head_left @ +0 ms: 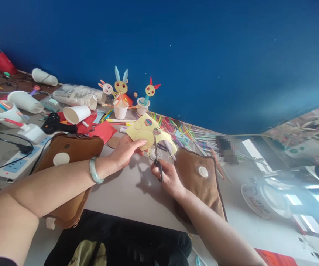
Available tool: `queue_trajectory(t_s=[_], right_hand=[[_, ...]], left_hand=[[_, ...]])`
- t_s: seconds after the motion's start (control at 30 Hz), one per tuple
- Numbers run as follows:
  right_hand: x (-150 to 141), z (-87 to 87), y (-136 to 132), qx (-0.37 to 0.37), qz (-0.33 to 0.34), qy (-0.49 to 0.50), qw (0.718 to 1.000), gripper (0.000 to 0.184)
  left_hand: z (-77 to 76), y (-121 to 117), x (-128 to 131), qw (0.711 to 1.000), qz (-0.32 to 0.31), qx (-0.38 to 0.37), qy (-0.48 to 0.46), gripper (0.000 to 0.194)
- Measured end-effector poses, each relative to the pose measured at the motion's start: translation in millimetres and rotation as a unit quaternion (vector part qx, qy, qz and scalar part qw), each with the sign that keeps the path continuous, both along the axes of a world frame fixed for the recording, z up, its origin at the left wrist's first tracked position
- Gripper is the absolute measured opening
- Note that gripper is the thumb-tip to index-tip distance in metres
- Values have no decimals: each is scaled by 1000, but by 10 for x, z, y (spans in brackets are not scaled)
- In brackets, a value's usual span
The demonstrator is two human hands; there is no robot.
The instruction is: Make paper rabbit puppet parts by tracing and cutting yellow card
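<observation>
My left hand (124, 151) pinches the lower left edge of a sheet of yellow paper (139, 130), thumb on top. Circles are drawn on the sheet, and parts of it are cut away. In my right hand (170, 179) is a pair of scissors (155, 147) with dark handles, its blades pointing up at the paper's cut edge. A strip of the sheet bends off to the right of the blades. My left forearm rests over a brown cushioned pad (65, 147); my right wrist is over a second brown pad (199, 184).
Paper cups with rabbit-faced figures (120, 109) stand by the blue wall. Coloured sticks (187, 135) lie scattered behind the paper. At left are a black glue gun (57, 123), a power strip (21, 159), red paper (104, 131) and stacked paper cups (75, 98).
</observation>
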State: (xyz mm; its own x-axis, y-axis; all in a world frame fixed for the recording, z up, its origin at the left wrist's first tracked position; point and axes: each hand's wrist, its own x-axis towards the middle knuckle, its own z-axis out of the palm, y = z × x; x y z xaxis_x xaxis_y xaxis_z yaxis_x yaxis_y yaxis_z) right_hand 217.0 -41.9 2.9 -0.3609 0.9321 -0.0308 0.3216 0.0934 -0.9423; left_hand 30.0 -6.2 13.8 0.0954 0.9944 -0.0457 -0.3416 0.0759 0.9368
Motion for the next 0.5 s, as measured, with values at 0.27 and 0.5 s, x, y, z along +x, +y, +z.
queue_trajectory(t_s=[0.27,0.5], right_hand=[[14,-32,10,20,0,-9,1000,59],[21,-97,31,19,-10,4,1000,60]], left_hand=[[31,8,4,1000,9,-10,-12,37],[-6,59,-26,1000,5,-1,-1,38]])
